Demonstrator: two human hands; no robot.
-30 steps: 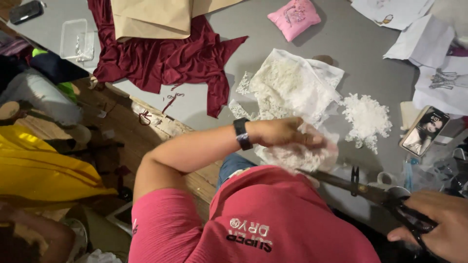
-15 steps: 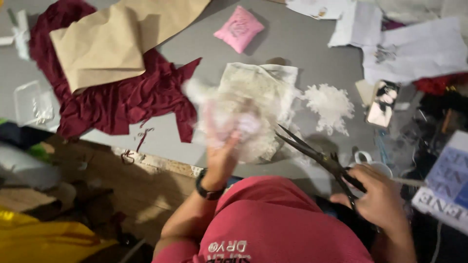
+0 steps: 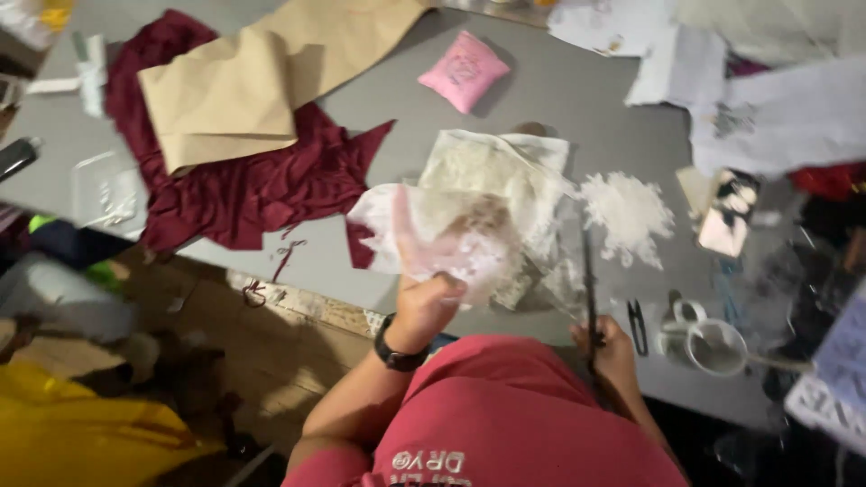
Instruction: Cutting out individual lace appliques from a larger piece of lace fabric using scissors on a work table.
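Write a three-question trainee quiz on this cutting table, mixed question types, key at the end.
1. True or false: the left hand holds the white lace piece lifted off the grey table.
2. What does the right hand grip? A) scissors B) brush C) ruler
3. What colour is the small cushion?

Key: 1 true; 2 A; 3 pink.

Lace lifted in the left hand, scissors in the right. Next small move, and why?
Probably swing the scissors toward the lace piece. The left hand holds it raised off the grey table, while the right hand keeps the blades pointing away, beside the lace and apart from its edge.
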